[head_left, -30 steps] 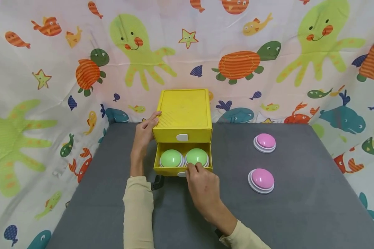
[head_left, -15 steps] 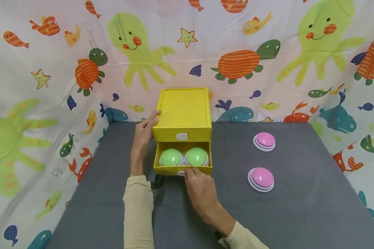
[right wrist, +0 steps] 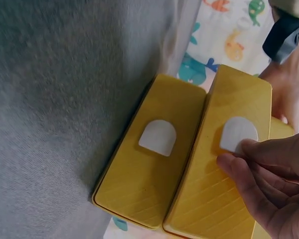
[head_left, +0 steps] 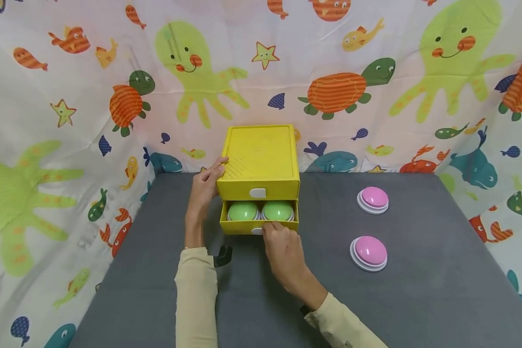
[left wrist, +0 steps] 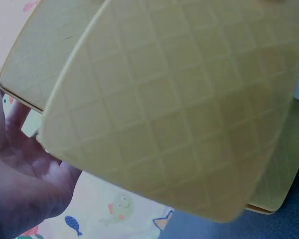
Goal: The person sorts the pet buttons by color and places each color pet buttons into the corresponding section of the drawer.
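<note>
A yellow two-drawer box [head_left: 261,152] stands at the back of the table. Its lower drawer [head_left: 239,228] is partly out and holds two green domes with white rims, the left dome [head_left: 242,211] and the right dome [head_left: 277,211]. With thumb and finger my right hand [head_left: 283,253] pinches the lower drawer's white tab [right wrist: 236,133]. My left hand [head_left: 205,188] rests against the box's left side, fingertips on the top edge. In the left wrist view, the waffle-patterned side of the drawer [left wrist: 174,109] hides part of that hand.
The upper drawer's white tab [head_left: 257,193] lies flush with a closed front. Right of the box, two pink domes on white bases, the back one [head_left: 374,197] and the front one [head_left: 371,251], sit on the grey table [head_left: 417,299]. A sea-animal curtain [head_left: 261,96] hangs behind.
The lower drawer has slid inward with the green domes, which are now partly under the upper drawer. My right hand has moved with its tab; the left hand has kept its place on the box.
</note>
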Demonstrator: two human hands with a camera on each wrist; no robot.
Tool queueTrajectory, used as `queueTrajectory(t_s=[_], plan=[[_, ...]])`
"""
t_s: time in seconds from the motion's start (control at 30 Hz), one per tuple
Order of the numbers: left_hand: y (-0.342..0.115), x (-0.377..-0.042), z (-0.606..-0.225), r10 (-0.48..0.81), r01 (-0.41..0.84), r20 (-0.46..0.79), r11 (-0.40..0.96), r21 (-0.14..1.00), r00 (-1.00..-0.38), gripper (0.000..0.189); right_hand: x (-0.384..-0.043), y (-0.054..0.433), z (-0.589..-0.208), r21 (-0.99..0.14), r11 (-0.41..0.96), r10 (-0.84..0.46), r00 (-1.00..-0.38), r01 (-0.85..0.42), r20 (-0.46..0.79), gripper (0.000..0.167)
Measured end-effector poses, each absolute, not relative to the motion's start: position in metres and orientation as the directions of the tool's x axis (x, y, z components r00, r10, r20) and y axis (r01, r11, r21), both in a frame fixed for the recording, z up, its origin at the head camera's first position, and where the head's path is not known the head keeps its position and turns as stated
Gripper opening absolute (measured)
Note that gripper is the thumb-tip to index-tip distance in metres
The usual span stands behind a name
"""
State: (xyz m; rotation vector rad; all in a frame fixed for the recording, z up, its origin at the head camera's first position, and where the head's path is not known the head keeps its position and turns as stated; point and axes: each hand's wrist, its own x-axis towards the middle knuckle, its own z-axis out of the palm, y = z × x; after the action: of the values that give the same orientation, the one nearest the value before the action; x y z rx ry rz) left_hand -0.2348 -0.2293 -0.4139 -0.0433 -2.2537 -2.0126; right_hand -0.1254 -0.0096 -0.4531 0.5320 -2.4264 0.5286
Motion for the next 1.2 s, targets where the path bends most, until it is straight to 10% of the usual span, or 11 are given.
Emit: queueTrajectory(t_s=[0.47,1.2], plan=[[-0.226,-0.234,-0.417,-0.06,0.092,0.098,0.108,0.99,-0.993,0.044,-0.166,-0.009,-0.459,-0.26,0.84,-0.23,-0.747,-0.476,0.623,0.029],[-0.231,-0.237,-0.417,-0.076,0.078,0.087,0.119,0.99,-0.993,0.045,-0.177,-0.009,-0.464,-0.351,0.801,-0.205,-0.773,-0.485,0.6,0.01]])
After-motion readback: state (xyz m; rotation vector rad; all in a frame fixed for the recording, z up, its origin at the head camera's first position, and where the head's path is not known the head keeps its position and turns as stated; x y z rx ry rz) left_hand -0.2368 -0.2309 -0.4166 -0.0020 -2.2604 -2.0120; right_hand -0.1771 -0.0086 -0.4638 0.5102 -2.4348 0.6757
